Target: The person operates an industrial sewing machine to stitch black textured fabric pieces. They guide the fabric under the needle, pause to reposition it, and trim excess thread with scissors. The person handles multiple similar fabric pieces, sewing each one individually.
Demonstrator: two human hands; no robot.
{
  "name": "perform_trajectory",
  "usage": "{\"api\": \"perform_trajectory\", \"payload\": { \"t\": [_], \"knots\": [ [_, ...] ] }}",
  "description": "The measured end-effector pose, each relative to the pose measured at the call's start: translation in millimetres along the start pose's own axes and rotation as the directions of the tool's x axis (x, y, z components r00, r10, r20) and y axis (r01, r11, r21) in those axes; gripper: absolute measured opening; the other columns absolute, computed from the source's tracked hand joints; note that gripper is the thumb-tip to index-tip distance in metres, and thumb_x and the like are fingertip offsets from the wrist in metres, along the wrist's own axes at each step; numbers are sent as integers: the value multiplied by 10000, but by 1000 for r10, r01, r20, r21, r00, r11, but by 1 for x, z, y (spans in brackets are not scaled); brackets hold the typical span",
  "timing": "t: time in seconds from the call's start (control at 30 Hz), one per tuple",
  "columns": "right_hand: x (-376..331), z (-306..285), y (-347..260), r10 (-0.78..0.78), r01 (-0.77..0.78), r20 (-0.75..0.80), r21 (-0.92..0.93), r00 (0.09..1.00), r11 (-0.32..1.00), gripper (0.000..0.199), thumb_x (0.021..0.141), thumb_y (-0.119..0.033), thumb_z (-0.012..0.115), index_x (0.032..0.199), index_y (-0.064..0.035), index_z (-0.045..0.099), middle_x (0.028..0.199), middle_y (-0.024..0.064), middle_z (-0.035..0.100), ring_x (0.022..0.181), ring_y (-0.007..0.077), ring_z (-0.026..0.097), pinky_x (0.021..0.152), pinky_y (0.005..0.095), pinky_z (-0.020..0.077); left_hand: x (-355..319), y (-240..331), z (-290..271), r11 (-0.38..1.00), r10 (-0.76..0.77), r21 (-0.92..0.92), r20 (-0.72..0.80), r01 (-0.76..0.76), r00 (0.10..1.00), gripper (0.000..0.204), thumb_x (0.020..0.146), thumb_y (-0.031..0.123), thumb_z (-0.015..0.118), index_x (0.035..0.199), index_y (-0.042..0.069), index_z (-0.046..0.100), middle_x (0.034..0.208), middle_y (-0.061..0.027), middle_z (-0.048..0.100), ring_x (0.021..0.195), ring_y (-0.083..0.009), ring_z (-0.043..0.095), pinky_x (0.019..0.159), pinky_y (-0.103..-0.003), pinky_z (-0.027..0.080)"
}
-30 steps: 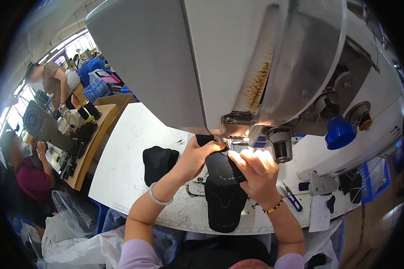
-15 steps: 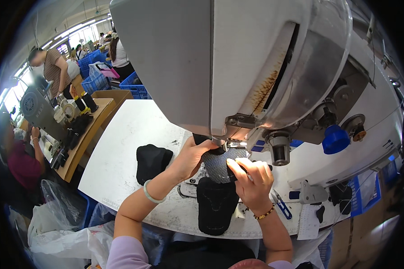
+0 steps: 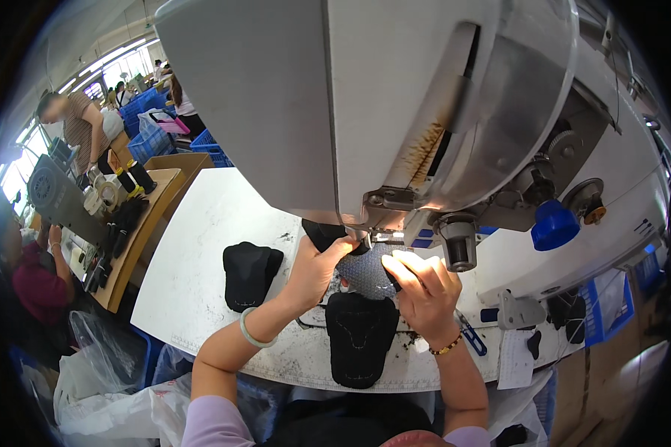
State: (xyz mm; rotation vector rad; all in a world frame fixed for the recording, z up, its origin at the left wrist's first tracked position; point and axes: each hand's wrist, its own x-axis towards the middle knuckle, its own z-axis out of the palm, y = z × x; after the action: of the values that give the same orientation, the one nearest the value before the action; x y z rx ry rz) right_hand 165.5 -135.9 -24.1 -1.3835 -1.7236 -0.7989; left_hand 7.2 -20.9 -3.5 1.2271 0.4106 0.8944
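A grey textured fabric piece (image 3: 369,277) with black parts lies under the needle area of a large sewing machine (image 3: 395,97). My left hand (image 3: 313,274) grips its left side, thumb on top by the presser foot. At its right edge, my right hand (image 3: 429,293) pinches the piece between thumb and fingers. Just nearer to me rests a black shaped fabric piece (image 3: 359,343) with a stitched outline. Another black fabric piece (image 3: 250,276) lies to the left of my left hand. The machine head hides part of the work.
Blue-handled thread snips (image 3: 473,337) and a paper sheet (image 3: 514,361) lie on the right of the white table (image 3: 194,246). Lint is scattered about. Left of the table are a wooden bench (image 3: 138,238), plastic bags (image 3: 119,410) and two people; blue crates (image 3: 149,141) stand behind.
The grey fabric piece has turned and shifted slightly under the machine, with both hands keeping hold. My left hand sits more upright beside it. The whole view has shifted a little.
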Motion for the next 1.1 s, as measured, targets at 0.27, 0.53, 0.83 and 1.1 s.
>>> {"api": "perform_trajectory", "payload": {
  "t": [0.27,0.53,0.83,1.1],
  "knots": [
    [-2,3,2,-8,9,-83,21,997,1000,431,627,12,551,1012,-128,686,1012,14,627,699,167,582,618,291,430,-6,2,7,999,-16,37,-89,19,996,122,881,128,561,916,32,629,812,-10,610,629,-60,544,474,-204,429],
    [3,-3,8,114,-106,-56,140,992,984,425,593,55,534,934,-119,719,905,50,657,583,161,557,550,281,435,-18,2,21,993,39,119,-199,-16,979,138,861,176,588,903,54,635,773,4,584,564,-53,502,421,-197,399],
    [-2,9,15,344,-303,-53,362,937,881,433,632,168,499,940,-50,712,736,74,606,619,149,542,592,251,416,-24,5,36,979,81,201,-276,-25,958,161,869,213,597,899,56,615,758,7,581,581,-52,500,448,-206,415],
    [-8,29,22,535,-429,-9,587,845,687,215,714,114,606,876,-5,683,847,112,689,779,223,665,708,294,510,-28,2,-5,994,-99,45,3,99,995,325,910,331,462,868,35,589,701,-54,596,580,-132,565,533,-256,438]
  ]
}}
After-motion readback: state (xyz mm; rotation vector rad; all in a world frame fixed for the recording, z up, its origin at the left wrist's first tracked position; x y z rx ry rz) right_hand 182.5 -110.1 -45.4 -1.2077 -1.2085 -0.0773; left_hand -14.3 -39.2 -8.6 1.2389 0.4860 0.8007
